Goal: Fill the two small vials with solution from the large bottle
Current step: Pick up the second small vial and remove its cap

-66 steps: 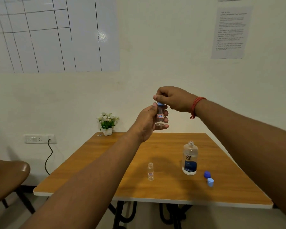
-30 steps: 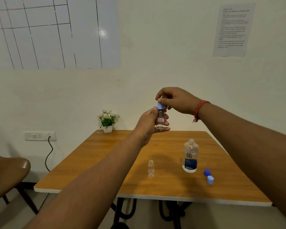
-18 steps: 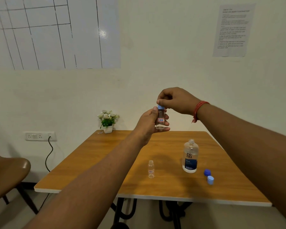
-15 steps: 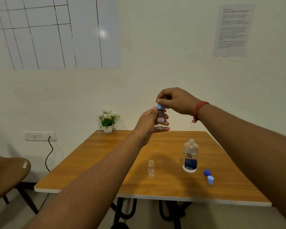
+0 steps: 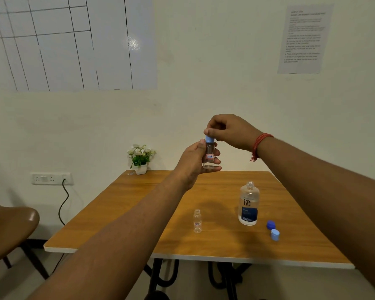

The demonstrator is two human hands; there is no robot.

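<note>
A pale wall fills the upper frame, with a gridded whiteboard (image 5: 69, 42) at upper left and a printed sheet (image 5: 302, 38) at upper right. Below it the wooden tabletop (image 5: 139, 213) spans the lower middle, a brown chair (image 5: 7, 230) at its left edge and a small potted plant (image 5: 140, 158) at its far corner.

The large bottle (image 5: 249, 204) stands uncapped at lower right of centre, upright, with two blue caps (image 5: 273, 230) lying just beside it to the right. The second vial (image 5: 197, 220) stands open and looks empty, well left of the bottle.

Mid-frame, above the tabletop, I hold the first vial (image 5: 209, 155) upright. My left hand (image 5: 193, 162) is wrapped round its body, fingers curled behind the small label. My right hand (image 5: 227, 131) comes from above and pinches the light blue cap (image 5: 209, 139) on its neck between thumb and fingertips. The liquid level I cannot read clearly.

I judge the step in hand to be turning that cap on the vial; which way, I cannot tell. To do it well I would keep the left hand's grip firm and the vial vertical so nothing spills, and turn only with the right fingertips, keeping the cap square to the neck so the thread does not cross. The other vial and the open bottle are not yet capped, so I would keep my forearms high over them.
</note>
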